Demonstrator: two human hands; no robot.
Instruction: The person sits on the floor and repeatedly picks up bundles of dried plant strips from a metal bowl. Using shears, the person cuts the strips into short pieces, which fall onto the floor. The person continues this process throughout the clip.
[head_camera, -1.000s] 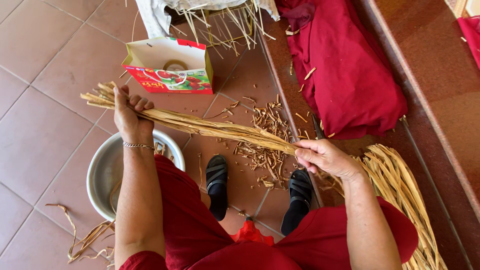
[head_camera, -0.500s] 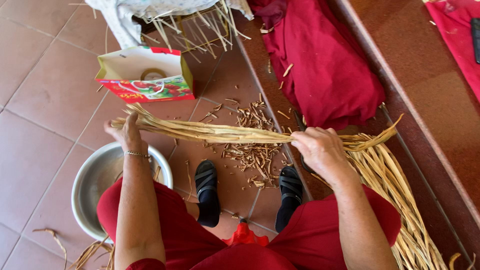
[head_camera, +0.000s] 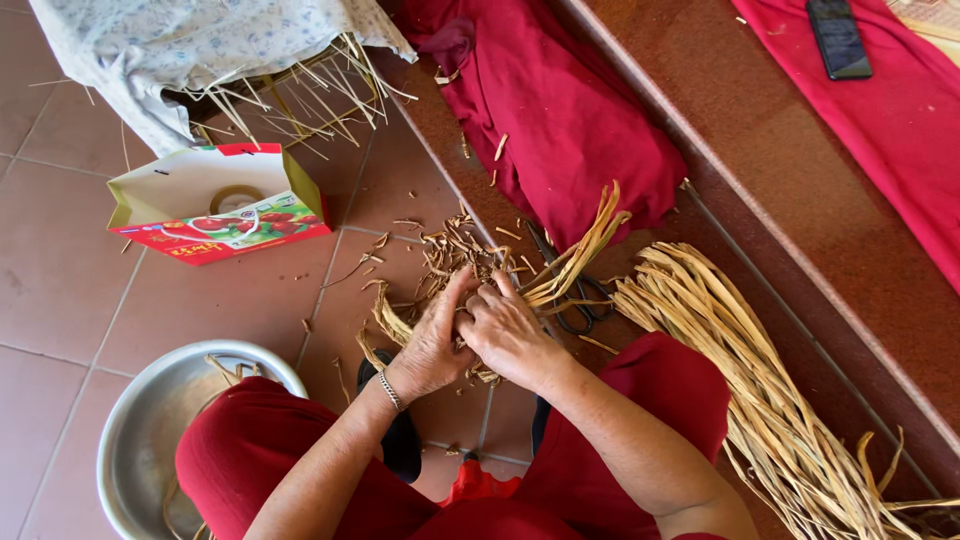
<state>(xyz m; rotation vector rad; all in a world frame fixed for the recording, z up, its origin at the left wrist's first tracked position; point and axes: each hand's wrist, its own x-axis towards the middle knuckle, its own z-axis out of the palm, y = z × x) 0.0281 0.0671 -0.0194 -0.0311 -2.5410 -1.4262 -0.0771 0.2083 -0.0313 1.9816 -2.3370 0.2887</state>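
Fingers (head_camera: 470, 290) of both my hands are curled tight round the bundle of dry straw strips (head_camera: 560, 265), held just in front of the scissors (head_camera: 580, 300) on the floor. Left hand (head_camera: 435, 340) and right hand (head_camera: 510, 335) touch, folding the strips at mid-length; loose ends fan up twd the red cloth (head_camera: 580, 130). I'd judge the stuff v. light, dry, bendy but prone to split or snap at a sharp crease, so best gripped at the fold w/ the whole bunch pinched together. Bigger straw heap (head_camera: 760, 370) lies right of the scissors, metal basin (head_camera: 150, 430) well left

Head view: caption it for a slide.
Left hand and right hand bunch dried straw strips together above a tiled floor.
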